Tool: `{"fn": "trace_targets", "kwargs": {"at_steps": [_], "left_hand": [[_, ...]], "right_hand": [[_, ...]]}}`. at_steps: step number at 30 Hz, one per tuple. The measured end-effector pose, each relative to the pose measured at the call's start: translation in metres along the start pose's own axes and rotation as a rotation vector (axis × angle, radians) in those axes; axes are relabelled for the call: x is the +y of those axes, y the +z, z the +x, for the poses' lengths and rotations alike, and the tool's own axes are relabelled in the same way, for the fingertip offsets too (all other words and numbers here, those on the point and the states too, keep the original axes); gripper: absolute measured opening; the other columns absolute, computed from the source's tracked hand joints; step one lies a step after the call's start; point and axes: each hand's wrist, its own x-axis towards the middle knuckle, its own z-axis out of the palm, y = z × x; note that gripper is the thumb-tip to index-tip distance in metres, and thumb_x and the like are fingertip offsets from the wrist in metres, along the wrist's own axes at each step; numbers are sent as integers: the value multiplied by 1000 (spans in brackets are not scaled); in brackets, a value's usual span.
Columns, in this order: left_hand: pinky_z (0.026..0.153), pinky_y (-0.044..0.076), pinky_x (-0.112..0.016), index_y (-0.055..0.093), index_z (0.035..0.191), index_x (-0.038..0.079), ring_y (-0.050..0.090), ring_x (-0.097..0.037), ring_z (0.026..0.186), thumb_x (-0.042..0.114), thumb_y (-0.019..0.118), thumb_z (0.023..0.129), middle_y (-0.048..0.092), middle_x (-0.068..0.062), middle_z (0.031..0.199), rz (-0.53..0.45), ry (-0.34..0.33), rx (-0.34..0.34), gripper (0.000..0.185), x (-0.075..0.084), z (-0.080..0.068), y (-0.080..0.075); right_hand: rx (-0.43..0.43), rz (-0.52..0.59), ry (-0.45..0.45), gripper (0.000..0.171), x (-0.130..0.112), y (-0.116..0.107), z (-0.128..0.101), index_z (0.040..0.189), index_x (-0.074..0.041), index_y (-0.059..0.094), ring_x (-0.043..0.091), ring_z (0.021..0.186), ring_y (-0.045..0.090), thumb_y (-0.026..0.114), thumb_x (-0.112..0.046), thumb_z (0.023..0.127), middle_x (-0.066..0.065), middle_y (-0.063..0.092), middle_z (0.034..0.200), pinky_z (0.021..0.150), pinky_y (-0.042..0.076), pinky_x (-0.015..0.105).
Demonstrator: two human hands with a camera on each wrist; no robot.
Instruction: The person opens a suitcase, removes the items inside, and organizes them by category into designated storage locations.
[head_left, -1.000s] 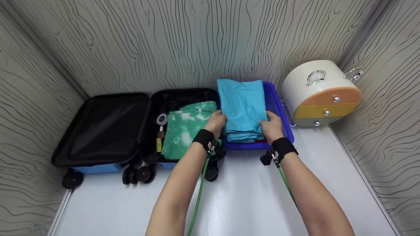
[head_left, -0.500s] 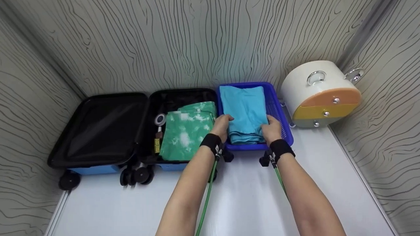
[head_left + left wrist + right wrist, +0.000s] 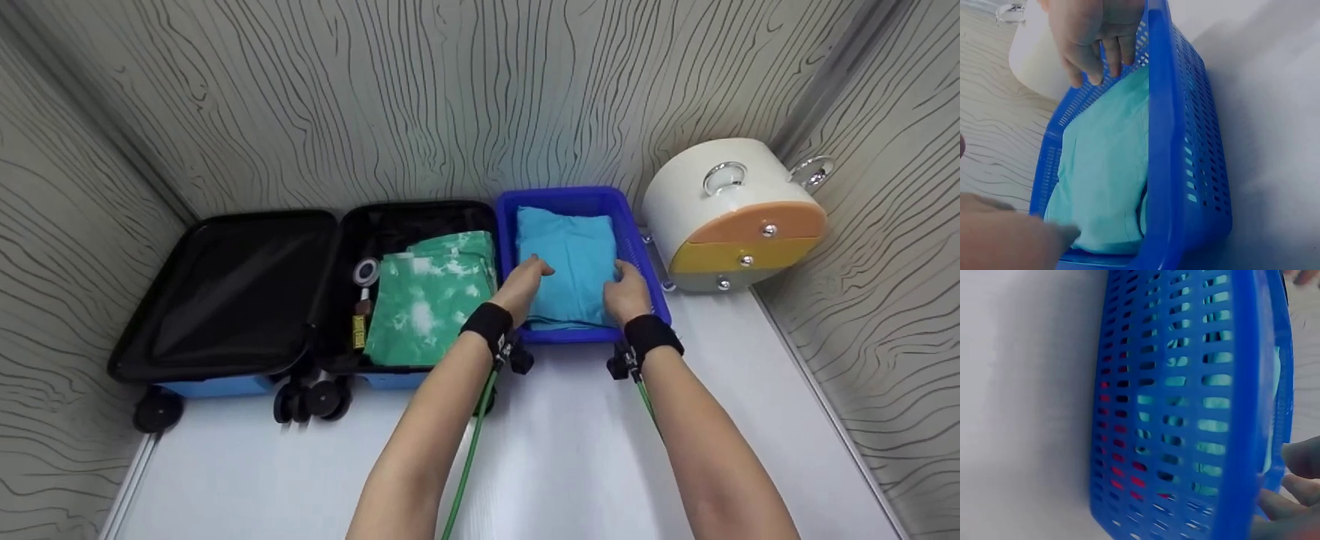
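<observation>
A folded turquoise cloth (image 3: pixel 571 259) lies inside a blue perforated basket (image 3: pixel 581 196) on the white table. My left hand (image 3: pixel 525 281) rests on the cloth's left edge with its fingers stretched forward. At the cloth's right edge my right hand (image 3: pixel 624 283) has relaxed fingers. In the left wrist view the right hand (image 3: pixel 1100 39) hangs its fingers just inside the basket rim (image 3: pixel 1162 112), above the cloth (image 3: pixel 1106 180) and holding nothing. The left hand (image 3: pixel 1010 242) is blurred at the bottom left, touching the cloth. Through the basket wall (image 3: pixel 1157 410) something red (image 3: pixel 1123 472) shows under the cloth.
An open black suitcase (image 3: pixel 225 292) lies left of the basket, with a green tie-dye cloth (image 3: pixel 431 300) and small items (image 3: pixel 366 289) in its right half. A white round cabinet with coloured drawers (image 3: pixel 731 214) stands at the right. Walls close in on three sides.
The turquoise cloth, held raised above the basket a second ago, has come down into it. Both hands followed it down and eased their grip.
</observation>
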Motion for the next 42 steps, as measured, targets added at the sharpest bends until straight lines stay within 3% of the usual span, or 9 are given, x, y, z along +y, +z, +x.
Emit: {"fn": "trace_targets", "kwargs": {"at_steps": [4,9,15,17,22,28,36,42], "left_hand": [[124,12,-46,27,163,13,-2,-24,157,21,43,103,7,-1,172,24,-8,-42,62,-1,-3,-1],[124,13,-46,26,163,13,1,-24,157,23,44,104,10,-2,171,25,3,-32,62,-3,-7,-4],[123,18,-45,24,164,13,8,-25,156,23,45,105,15,-2,171,78,51,-20,63,4,-14,-17],[123,20,-45,23,164,13,10,-26,156,25,45,106,16,-3,170,125,67,-18,63,6,-16,-26],[121,25,-44,19,164,12,19,-28,154,31,49,106,19,-7,170,191,91,12,68,11,-26,-57],[122,22,-46,16,165,13,14,-27,156,35,50,106,14,-6,171,196,89,54,71,12,-44,-99],[122,21,-49,13,165,14,15,-29,155,36,48,108,12,-8,171,281,4,128,71,0,-69,-151],[121,23,-52,9,165,8,16,-35,154,35,47,108,9,-14,170,385,-87,162,74,-9,-85,-177]], "right_hand": [[-55,-30,-41,57,-6,4,-2,160,0,28,37,141,36,35,-7,104,23,29,163,104,40,47],[-110,-18,-53,56,-10,11,-6,160,1,26,38,148,30,37,-11,107,25,29,162,116,32,48],[-93,59,-66,59,-19,16,-12,162,0,21,37,130,41,37,-12,106,23,23,165,97,40,42],[-91,64,-90,59,-23,17,-15,162,0,21,37,134,39,37,-12,106,23,21,166,99,40,42],[-125,39,-143,59,-35,25,-21,162,-2,21,36,152,21,38,-16,108,22,20,166,117,29,47],[-162,30,-214,57,-47,41,-31,161,-2,25,35,153,21,41,-20,109,20,25,165,120,27,48],[-279,36,-306,56,-64,64,-55,161,-4,26,33,152,24,41,-22,110,18,27,165,119,28,47],[-343,2,-325,52,-74,84,-69,159,-4,33,33,147,36,44,-21,110,17,38,160,115,35,46]]}}
